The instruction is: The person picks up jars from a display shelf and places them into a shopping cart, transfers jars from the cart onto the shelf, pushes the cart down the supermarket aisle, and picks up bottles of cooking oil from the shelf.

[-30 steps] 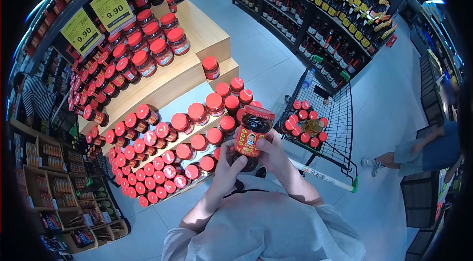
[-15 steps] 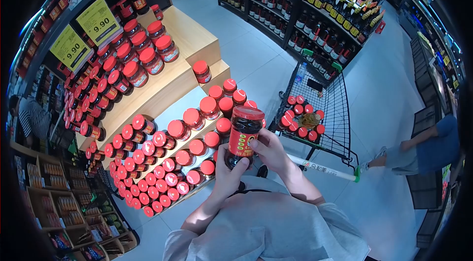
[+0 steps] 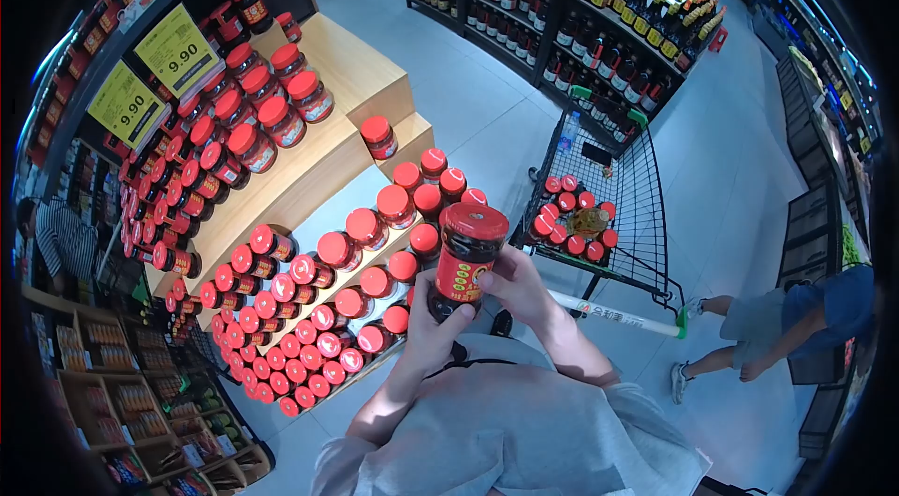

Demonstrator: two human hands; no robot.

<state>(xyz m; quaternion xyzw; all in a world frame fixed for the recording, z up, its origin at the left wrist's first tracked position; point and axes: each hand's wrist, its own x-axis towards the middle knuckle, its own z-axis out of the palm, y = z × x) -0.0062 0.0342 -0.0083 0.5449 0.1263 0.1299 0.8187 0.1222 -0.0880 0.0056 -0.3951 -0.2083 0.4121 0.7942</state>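
A dark sauce jar (image 3: 465,262) with a red lid and a red label is held upright in front of my chest. My left hand (image 3: 440,313) wraps around its lower left side, thumb across the bottom of the label. From the right, my right hand (image 3: 517,288) grips the jar with its thumb on the label edge. Both hands are closed on this one jar. Just beyond it, rows of similar red-lidded jars (image 3: 364,228) fill the stepped wooden display (image 3: 281,185). One jar (image 3: 379,136) stands apart on a wooden step.
A shopping cart (image 3: 646,206) at the right holds several red-lidded jars (image 3: 546,224), an oil-coloured bottle (image 3: 588,222) and a dark phone-like object (image 3: 596,155). Bottle shelves (image 3: 524,14) stand behind. A person (image 3: 796,323) walks at the right; another in stripes (image 3: 64,238) is far left.
The jar's top has tipped slightly toward me, showing more of its lid. The person at the right has moved, and both legs now show. My view has shifted slightly.
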